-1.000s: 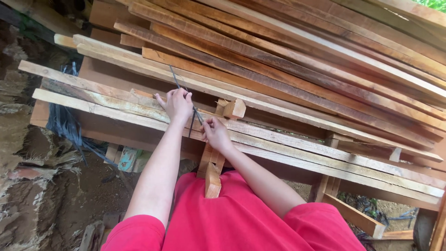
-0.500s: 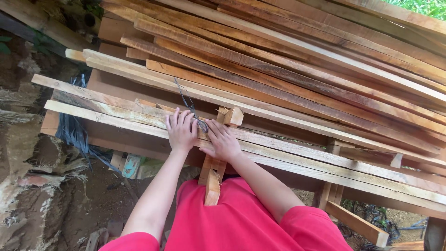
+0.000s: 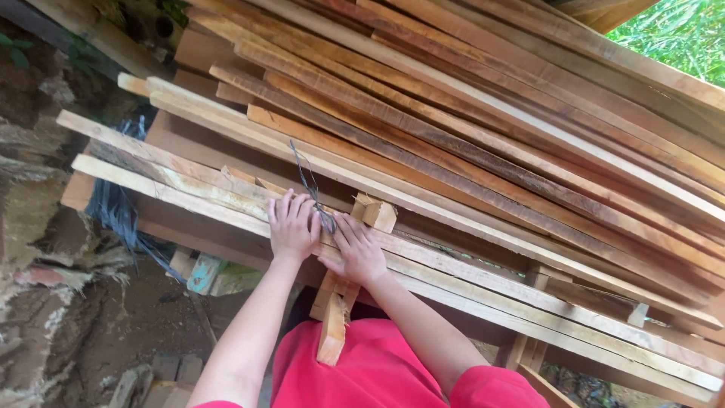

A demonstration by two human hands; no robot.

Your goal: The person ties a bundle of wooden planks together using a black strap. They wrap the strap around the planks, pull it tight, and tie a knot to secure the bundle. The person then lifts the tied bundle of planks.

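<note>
hands, left (image 3: pixel 291 227) and right (image 3: pixel 358 249), pressed side by side, pinching dark wire (image 3: pixel 310 185) against plank (image 3: pixel 189 189).

Soft, even daylight with no hard shadows. The brightest patch is the green foliage (image 3: pixel 672 34) in the upper right corner, slightly washed out. Light falls from that side across the stacked wooden planks (image 3: pixel 468 128), which look warm and clear, their grain sharp. Below the planks, toward the lower left, the earth bank (image 3: pixel 45 317) sits in dim shade and looks soft. Deep shadow fills the gaps under the planks. No glare; mild wide-angle slant at the edges.
</note>
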